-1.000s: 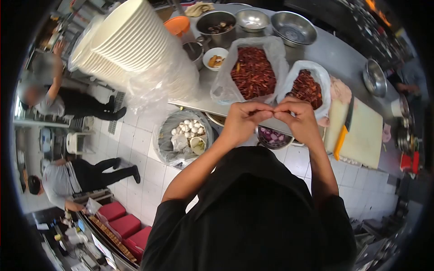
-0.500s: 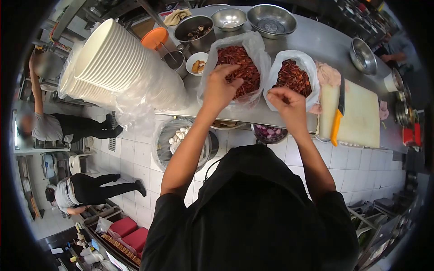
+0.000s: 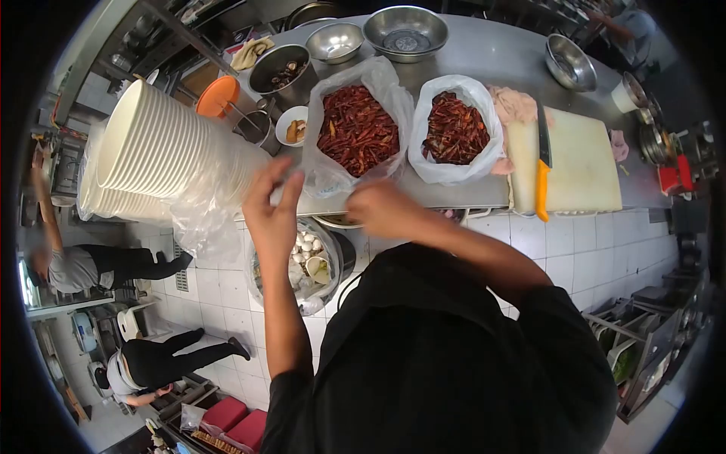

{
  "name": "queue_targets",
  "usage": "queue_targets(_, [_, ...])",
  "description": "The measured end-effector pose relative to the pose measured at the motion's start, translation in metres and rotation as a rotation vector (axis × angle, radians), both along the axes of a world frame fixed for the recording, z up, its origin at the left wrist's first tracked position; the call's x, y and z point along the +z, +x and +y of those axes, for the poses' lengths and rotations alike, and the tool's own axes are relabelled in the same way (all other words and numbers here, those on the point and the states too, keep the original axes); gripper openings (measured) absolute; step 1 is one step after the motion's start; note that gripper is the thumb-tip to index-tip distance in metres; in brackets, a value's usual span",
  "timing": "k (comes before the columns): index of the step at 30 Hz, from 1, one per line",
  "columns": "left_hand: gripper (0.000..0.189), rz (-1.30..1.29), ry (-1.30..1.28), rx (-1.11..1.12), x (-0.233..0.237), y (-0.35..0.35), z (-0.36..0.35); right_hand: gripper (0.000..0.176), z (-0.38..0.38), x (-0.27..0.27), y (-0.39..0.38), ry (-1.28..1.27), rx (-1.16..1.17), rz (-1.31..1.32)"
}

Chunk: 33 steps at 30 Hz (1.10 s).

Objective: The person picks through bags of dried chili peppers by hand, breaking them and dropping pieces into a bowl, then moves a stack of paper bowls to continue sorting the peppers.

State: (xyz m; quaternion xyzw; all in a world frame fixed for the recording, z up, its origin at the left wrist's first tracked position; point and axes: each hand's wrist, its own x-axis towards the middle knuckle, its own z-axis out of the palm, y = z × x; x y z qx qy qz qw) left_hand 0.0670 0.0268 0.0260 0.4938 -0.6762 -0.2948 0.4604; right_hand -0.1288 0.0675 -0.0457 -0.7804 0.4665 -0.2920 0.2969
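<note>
Two plastic bags of dried red chillies stand open on the steel counter: a larger bag (image 3: 358,130) and a smaller bag (image 3: 456,129) to its right. Just off the front left of the larger bag is my left hand (image 3: 274,203), thumb and fingers apart, with nothing visible between them. My right hand (image 3: 384,209) is at the counter's front edge, below the larger bag. Its fingers are curled in and slightly blurred; whatever they hold, if anything, is hidden. Under my hands, a lined bin (image 3: 333,261) with whole white bulbs or mushrooms sits below the counter edge.
Stacked white tubs (image 3: 155,144) in plastic stand at the left. An orange-handled knife (image 3: 543,163) lies on a white cutting board (image 3: 582,166). Steel bowls (image 3: 406,34), a pot (image 3: 281,76) and a small white bowl (image 3: 292,125) line the back. Two people (image 3: 91,265) are at far left.
My left hand has left the larger chilli bag, moving left and down. My right hand has come from the smaller bag leftward to the counter edge. The view has shifted right.
</note>
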Motion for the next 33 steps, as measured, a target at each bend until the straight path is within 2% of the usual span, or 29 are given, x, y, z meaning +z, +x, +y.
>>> queue_targets(1, [0.024,0.031,0.083,0.027,-0.014,0.009,0.012,0.010,-0.002,-0.001,-0.033,-0.093,-0.108,-0.007])
queue_targets(2, [0.023,0.064,0.164,0.052,-0.029,0.017,0.023,0.007,-0.003,-0.008,-0.059,-0.210,-0.320,-0.131])
queue_targets(3, [0.023,0.097,0.246,0.074,-0.040,0.022,0.032,0.005,-0.005,0.003,-0.090,-0.145,-0.442,0.194])
queue_targets(5, [0.023,0.157,0.355,0.051,-0.056,0.023,0.047,0.009,-0.020,-0.024,-0.135,-0.197,-0.633,0.303])
queue_targets(6, [0.023,0.188,0.406,0.041,-0.060,0.020,0.051,0.011,-0.027,-0.035,-0.150,-0.223,-0.632,0.384])
queue_targets(8, [0.023,0.153,0.334,-0.009,-0.061,0.009,0.052,0.017,-0.039,-0.051,-0.169,-0.279,-0.621,0.544])
queue_targets(11, [0.022,0.151,0.266,-0.065,-0.059,-0.003,0.049,0.019,-0.053,-0.063,-0.176,-0.216,-0.538,0.665])
queue_targets(14, [0.022,0.170,0.244,-0.095,-0.049,-0.012,0.051,0.030,-0.057,-0.059,-0.177,-0.038,-0.584,0.712])
queue_targets(17, [0.022,0.163,0.241,-0.104,-0.040,-0.017,0.054,0.030,-0.051,-0.055,-0.188,-0.177,-0.604,0.332])
queue_targets(19, [0.023,0.167,0.239,-0.116,-0.032,-0.023,0.054,0.021,-0.038,-0.033,-0.181,-0.018,-0.641,-0.028])
queue_targets(21, [0.025,0.110,0.104,-0.168,-0.029,-0.036,0.050,0.017,-0.021,0.000,-0.162,0.224,-0.641,-0.468])
queue_targets(24, [0.027,0.047,-0.122,-0.239,-0.016,-0.065,0.039,0.016,-0.001,0.030,-0.138,0.397,-0.451,-0.824])
queue_targets(27, [0.028,0.042,-0.249,-0.308,-0.007,-0.092,0.030,0.014,0.014,0.042,-0.117,0.420,-0.278,-1.057])
queue_targets(31, [0.024,0.051,-0.256,-0.388,-0.003,-0.106,0.026,0.015,0.025,0.050,-0.101,0.513,-0.241,-1.307])
queue_targets(33, [0.024,0.050,-0.206,-0.413,-0.004,-0.106,0.026,0.014,0.028,0.052,-0.099,0.498,-0.263,-1.287])
